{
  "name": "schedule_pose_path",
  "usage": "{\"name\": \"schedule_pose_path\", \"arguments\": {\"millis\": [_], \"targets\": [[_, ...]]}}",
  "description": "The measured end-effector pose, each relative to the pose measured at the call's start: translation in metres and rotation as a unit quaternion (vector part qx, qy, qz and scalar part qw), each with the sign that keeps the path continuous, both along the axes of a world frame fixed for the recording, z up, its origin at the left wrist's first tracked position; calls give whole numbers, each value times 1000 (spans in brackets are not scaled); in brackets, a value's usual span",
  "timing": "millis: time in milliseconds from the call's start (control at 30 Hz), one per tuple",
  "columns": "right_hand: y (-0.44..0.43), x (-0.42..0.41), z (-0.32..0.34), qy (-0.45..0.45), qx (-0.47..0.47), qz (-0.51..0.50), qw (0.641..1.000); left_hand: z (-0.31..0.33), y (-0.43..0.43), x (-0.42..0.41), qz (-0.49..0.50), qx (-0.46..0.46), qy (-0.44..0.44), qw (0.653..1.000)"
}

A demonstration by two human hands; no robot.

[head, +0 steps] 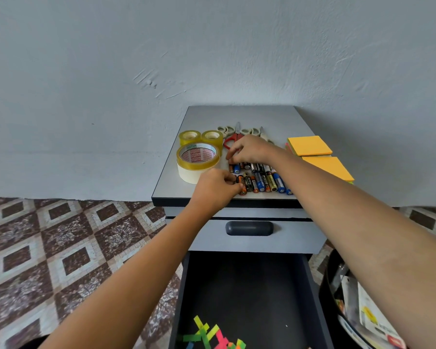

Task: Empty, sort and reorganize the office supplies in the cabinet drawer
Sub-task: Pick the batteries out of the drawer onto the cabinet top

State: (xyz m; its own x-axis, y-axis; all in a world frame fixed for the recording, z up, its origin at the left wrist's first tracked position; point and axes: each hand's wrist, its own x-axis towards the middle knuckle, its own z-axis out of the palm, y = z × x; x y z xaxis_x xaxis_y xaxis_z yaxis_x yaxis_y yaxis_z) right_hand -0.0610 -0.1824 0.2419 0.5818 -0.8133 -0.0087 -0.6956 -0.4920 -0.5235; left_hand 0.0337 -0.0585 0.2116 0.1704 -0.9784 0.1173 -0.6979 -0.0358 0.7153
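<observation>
Atop the cabinet point(237, 117), batteries point(262, 178) meet each grip (left hand point(214, 186), right hand point(252, 149) pinching)

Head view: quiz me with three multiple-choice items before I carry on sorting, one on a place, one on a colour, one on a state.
1. Where do the batteries lie?
A. On a chair.
B. On the cabinet top, between the tape rolls and the sticky-note pads.
C. On the floor.

2. What colour is the pads' top sheet?
A. Orange.
B. Blue.
C. White.

3. How is the lower drawer?
A. Shut.
B. Pulled open, with coloured strips inside.
C. Taken out.

Answers:
1. B, they lie side by side on the grey top.
2. A, both pads show orange.
3. B, its dark inside shows below the shut upper drawer.
</observation>
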Motion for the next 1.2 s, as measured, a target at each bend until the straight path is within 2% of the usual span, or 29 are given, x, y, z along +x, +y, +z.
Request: {"name": "schedule_pose_path", "arguments": {"millis": [167,600,833,1033,1200], "targets": [[2,0,-2,-11,-3,9,1000,0,0,0,-1,0,-1,1000],[31,-30,6,-120,-52,-46,990,2,8,3,11,-31,-13,999],[80,-63,4,-185,-58,-48,980,-1,34,-6,22,-90,8,996],[134,-98,-12,-218,-56,-39,974,-21,68,-26,-34,-125,0,992],[174,-125,-42,-187,-21,-33,982,-59,95,-45,-98,-104,-19,990]]}}
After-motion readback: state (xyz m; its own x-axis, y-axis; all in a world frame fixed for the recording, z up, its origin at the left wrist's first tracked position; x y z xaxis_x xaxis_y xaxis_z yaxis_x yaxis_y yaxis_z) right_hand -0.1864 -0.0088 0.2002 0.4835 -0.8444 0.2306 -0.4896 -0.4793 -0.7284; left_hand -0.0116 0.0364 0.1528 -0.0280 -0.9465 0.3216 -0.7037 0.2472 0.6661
